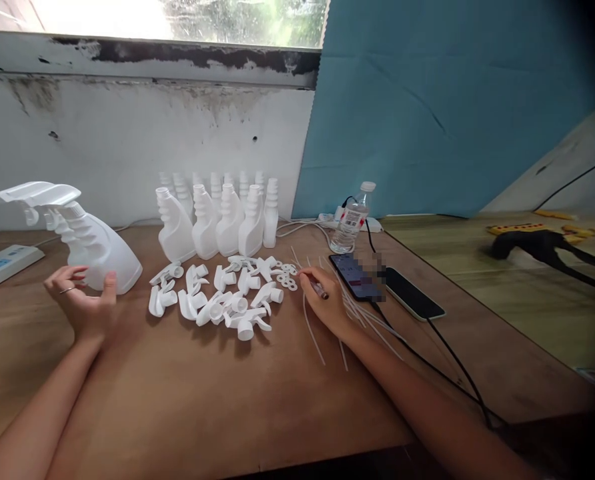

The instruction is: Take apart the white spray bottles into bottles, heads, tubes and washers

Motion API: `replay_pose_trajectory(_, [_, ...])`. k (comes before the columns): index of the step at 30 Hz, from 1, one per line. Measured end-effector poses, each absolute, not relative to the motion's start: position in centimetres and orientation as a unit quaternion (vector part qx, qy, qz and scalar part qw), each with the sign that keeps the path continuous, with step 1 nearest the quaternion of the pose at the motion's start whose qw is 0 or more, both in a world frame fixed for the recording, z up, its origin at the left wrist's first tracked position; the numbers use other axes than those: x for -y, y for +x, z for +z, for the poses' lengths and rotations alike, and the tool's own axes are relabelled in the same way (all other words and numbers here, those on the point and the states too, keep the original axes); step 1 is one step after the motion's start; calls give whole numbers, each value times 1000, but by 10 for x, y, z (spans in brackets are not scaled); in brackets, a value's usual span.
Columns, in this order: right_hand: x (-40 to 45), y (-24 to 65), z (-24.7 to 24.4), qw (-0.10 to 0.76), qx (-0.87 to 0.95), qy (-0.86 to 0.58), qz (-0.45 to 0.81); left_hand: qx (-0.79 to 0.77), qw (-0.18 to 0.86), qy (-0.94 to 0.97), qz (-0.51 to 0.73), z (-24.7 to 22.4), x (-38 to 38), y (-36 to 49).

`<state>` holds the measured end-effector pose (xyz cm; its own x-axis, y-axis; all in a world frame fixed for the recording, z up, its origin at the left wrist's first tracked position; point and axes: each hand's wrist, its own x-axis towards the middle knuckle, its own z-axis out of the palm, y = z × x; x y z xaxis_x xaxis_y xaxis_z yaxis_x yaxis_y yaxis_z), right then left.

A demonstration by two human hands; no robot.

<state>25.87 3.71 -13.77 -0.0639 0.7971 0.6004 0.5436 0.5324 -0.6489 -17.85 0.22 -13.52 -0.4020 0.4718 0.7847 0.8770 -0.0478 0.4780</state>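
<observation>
On the left, my left hand (85, 297) holds a white spray bottle (97, 250) near its base, with a trigger head fitted on top; the bottle leans. My right hand (325, 300) has its fingers closed around a pen-like object (319, 289), beside a small pile of white washers (286, 277). Several loose white trigger heads (192, 303) lie in the middle of the table. Thin white tubes (312, 332) are spread under and around my right hand. Behind the trigger heads stand rows of open white bottles (205, 230).
A clear water bottle (350, 223) stands at the back right. Two phones, one (355, 277) near my right hand and another (412, 293) farther right, have black cables running toward me. A power strip (7, 267) lies at the far left. The table (202, 407) meets the wall behind.
</observation>
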Motion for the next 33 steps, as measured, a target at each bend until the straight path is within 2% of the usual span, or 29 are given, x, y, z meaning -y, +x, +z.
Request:
replay_pose_trajectory(8, [-36, 257, -139, 502, 726, -454, 123, 733, 156, -466, -470, -138, -8, -192])
replay_pose_trajectory(22, [-34, 256, -139, 511, 706, -467, 146, 722, 142, -439, -517, -142, -7, -196])
replay_pose_trajectory(28, [-32, 258, -142, 555, 652, -447, 258, 574, 278, -504, -582, -148, -9, -181])
replay_pose_trajectory(33, [-29, 260, -139, 554, 708, -402, 175, 518, 287, -558, -581, -141, -3, -157])
